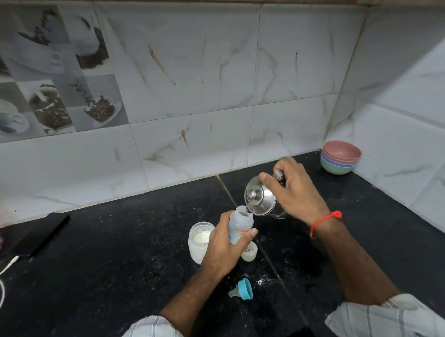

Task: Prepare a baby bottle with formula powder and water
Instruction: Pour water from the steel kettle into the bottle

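Observation:
My left hand [222, 243] grips a clear baby bottle [241, 223] with blue and orange print, tilted, its open mouth up. My right hand [291, 189] holds a steel kettle [260, 198] by its handle, tipped left with its spout at the bottle's mouth. An open glass jar of white formula powder [199, 242] stands just left of the bottle. A small clear cap [249, 252] sits below the bottle. The blue teat ring with its nipple [242, 290] lies on the black counter [117, 267] in front.
A stack of coloured bowls [341, 157] stands in the back right corner. A black phone [44, 234] with a white cable [0, 276] lies at the left. Some powder is spilled near the teat ring. Tiled walls close the back and right.

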The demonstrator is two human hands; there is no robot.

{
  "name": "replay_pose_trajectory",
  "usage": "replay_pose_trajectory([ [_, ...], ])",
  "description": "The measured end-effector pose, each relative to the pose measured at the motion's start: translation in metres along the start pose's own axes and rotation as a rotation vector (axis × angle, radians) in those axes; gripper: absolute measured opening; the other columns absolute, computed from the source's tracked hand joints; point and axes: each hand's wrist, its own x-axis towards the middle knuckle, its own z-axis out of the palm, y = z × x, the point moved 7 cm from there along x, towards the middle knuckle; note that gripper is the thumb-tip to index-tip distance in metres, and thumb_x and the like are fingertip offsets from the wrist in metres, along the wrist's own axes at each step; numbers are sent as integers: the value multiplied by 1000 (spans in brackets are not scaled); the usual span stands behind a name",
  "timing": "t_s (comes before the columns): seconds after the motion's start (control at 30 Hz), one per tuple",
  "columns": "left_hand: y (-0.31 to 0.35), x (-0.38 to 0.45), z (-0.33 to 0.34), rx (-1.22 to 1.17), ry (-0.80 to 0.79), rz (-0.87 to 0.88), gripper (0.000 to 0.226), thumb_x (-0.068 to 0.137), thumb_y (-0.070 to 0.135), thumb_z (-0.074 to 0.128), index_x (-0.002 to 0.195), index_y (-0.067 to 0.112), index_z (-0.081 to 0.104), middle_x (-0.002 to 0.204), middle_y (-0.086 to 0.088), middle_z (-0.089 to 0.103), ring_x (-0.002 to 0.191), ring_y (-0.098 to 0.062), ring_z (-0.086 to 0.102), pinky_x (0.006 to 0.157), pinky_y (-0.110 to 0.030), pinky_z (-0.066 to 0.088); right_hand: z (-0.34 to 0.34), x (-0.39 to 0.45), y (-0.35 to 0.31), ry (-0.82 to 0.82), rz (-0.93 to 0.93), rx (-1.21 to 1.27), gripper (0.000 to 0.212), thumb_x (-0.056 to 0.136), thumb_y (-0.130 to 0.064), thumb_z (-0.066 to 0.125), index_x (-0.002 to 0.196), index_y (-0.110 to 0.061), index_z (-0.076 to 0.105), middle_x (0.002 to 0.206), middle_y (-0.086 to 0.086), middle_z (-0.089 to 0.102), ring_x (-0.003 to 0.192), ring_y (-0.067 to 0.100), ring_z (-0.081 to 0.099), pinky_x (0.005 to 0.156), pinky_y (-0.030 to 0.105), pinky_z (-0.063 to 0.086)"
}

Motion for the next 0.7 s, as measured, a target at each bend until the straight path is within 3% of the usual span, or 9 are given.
replay_pose_trajectory([
  [0.23,8,4,1,7,-7,22,61,83,73,68,130,39,50,116,16,68,105,-5,66,88,-31,57,1,7,-31,-128,-104,-154,39,104,-35,61,77,-34,32,86,-14,39,92,13,39,71,33,44],
  [0.37,17,8,0,8,-8,40,64,81,80,64,131,43,48,117,17,67,106,-3,65,86,-24,55,-3,14,-45,-163,-133,-233,38,105,-41,57,78,-35,32,87,-14,40,95,13,39,67,28,38],
  [0.5,25,11,-3,10,6,56,61,83,77,64,130,44,47,114,18,66,104,1,64,80,-13,50,-5,19,-56,-174,-166,-290,27,105,-43,55,89,-25,43,94,-10,44,98,12,39,66,27,36],
  [0.7,27,13,-5,4,16,58,59,82,78,63,128,46,45,113,18,66,104,2,63,81,-15,51,-4,22,-66,-202,-189,-335,26,105,-44,55,96,-23,45,101,-8,45,102,12,38,76,30,39],
])
